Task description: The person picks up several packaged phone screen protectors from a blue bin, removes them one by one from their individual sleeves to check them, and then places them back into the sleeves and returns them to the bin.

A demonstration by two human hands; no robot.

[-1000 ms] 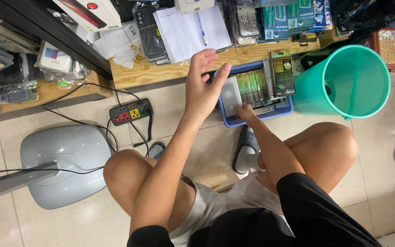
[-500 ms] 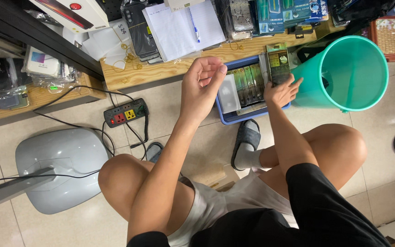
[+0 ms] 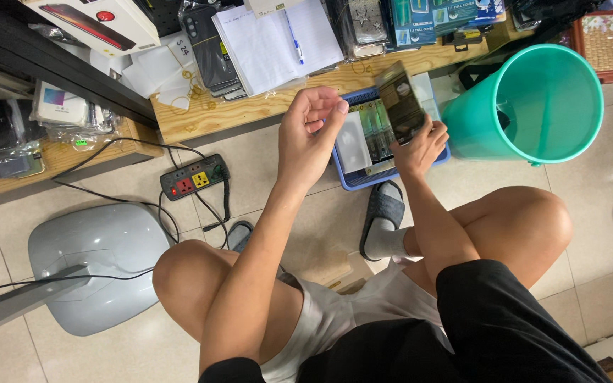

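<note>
Tiled floor, cluttered low shelf: my right hand [image 3: 420, 145] grips a flat packet [image 3: 400, 101], long axis pointing away; my left hand [image 3: 310, 135], half-curled and empty, hovers beside it.

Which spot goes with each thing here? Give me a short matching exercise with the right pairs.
Things:
1. flat packet
2. green bucket
3. power strip
4. notebook

Places:
A. on the tiled floor, left of the knees
B. in the right hand, above the blue tray
C. open on the wooden shelf
D. tipped on its side, right of the tray

Pairs: 1-B, 2-D, 3-A, 4-C
</note>
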